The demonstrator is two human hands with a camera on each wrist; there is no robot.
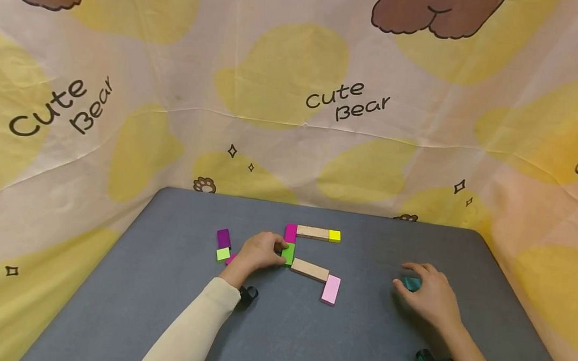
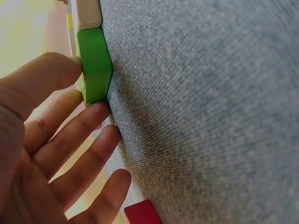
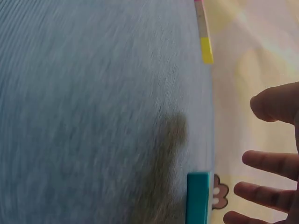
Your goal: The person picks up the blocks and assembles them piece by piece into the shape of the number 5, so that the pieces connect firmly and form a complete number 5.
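Observation:
My left hand (image 1: 260,251) holds a green block (image 1: 288,254) at the middle of the table, with the thumb on one side and fingertips at its end in the left wrist view. A magenta block (image 1: 291,233) and a plain wooden block (image 1: 310,270) lie against the green block's two ends. Over on the right, my right hand (image 1: 431,294) hovers above a teal block (image 3: 198,198), its fingers spread and apart from it. Part of the teal block is covered by that hand in the head view.
Another wooden block (image 1: 313,232) joins a yellow block (image 1: 334,236) at the back. A pink block (image 1: 330,289) lies at the front. Left of my left hand are a purple block (image 1: 223,238), a lime block (image 1: 223,254) and a partly hidden magenta-red block (image 2: 142,213). Printed cloth (image 1: 280,164) surrounds the grey table (image 1: 133,303).

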